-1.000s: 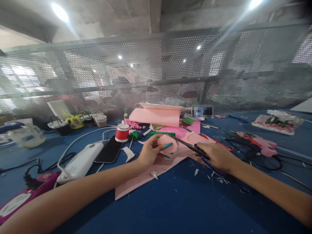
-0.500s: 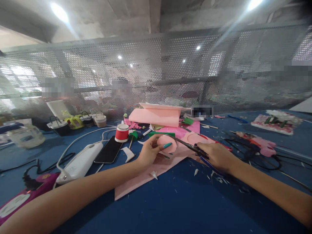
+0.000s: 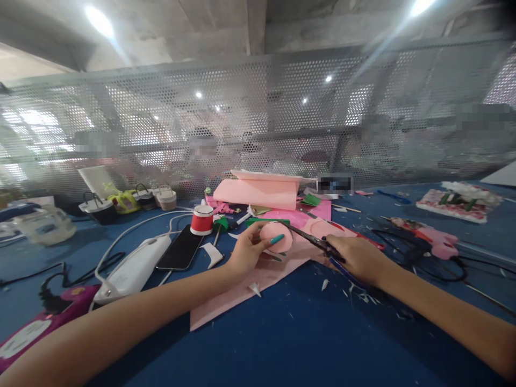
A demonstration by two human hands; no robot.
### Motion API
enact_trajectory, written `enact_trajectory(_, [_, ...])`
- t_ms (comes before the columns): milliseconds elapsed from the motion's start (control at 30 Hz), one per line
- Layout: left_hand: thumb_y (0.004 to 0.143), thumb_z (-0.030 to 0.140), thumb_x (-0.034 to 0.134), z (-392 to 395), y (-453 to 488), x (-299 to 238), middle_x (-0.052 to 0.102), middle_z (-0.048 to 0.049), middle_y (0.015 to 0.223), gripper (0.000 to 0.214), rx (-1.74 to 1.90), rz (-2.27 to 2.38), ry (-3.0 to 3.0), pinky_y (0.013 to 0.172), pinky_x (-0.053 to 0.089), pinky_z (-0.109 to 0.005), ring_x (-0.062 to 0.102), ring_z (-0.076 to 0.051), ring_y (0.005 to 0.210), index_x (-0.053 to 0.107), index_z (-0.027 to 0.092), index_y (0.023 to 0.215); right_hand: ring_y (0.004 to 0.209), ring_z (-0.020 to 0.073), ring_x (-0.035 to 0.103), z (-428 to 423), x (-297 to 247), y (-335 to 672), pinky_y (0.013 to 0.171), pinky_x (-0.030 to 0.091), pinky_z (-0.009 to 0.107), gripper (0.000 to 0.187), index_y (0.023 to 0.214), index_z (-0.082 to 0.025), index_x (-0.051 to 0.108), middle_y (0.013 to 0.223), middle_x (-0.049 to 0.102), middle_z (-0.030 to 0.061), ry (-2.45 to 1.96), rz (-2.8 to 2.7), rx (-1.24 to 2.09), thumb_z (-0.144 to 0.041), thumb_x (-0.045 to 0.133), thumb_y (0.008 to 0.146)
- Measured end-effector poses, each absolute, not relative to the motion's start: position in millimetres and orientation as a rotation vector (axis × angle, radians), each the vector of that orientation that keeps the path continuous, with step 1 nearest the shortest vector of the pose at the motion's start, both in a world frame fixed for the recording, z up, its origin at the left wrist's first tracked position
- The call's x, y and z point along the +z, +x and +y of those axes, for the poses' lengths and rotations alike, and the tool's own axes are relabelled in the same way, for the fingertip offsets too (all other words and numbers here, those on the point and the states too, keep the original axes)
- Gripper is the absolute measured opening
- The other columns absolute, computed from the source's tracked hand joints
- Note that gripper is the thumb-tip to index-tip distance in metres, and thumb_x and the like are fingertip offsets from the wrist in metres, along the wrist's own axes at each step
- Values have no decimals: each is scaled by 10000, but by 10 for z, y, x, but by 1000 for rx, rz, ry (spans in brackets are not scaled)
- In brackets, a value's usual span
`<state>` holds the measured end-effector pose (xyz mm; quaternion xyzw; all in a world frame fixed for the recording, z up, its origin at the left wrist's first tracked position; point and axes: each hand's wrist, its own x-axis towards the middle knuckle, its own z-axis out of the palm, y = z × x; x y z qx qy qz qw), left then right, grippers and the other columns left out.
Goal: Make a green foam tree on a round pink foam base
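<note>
My left hand (image 3: 248, 250) pinches a round pink paper piece (image 3: 278, 243) between thumb and fingers, the teal thumbnail lying across it. In my right hand (image 3: 358, 258) is a pair of scissors (image 3: 314, 240), fingers closed round the dark blue handles. The blades point left and reach the upper right edge of the round piece; I cannot tell how far apart they are. Below both hands lies a pink paper sheet (image 3: 213, 309) on the blue table. A green strip (image 3: 268, 221) shows just behind the round piece.
Left of my hands are a red-and-white paper cup (image 3: 202, 221), a black phone (image 3: 180, 248), a white power bank (image 3: 135, 263) with a cable and a purple power strip (image 3: 72, 322). Folded pink paper (image 3: 258, 191) stands behind. A pink glue gun (image 3: 437, 239) lies right. Paper scraps (image 3: 363, 294) litter the table.
Both hands stay almost where they were. The scissor blades and the round pink piece have shifted only very slightly.
</note>
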<state>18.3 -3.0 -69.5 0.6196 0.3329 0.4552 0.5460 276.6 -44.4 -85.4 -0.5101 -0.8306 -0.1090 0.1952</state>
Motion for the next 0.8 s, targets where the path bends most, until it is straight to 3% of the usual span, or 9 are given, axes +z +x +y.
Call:
enact_trajectory(433, [703, 326, 720, 1, 166, -734, 673, -64, 983, 401, 1106, 723, 1470, 570, 620, -371, 695, -240, 776, 578, 195, 1055, 680, 221, 636, -439, -860, 2797, 518, 316, 274, 277, 832, -212, 447, 736, 636, 47, -1412, -2298, -428, -477, 381, 878])
enact_trajectory(800, [672, 295, 738, 46, 172, -759, 686, -70, 951, 463, 1146, 777, 1501, 536, 593, -303, 680, -189, 678, 620, 178, 1105, 627, 189, 607, -446, -853, 2802, 501, 291, 258, 307, 792, -214, 446, 685, 622, 40, -1356, -2320, -404, -496, 365, 880])
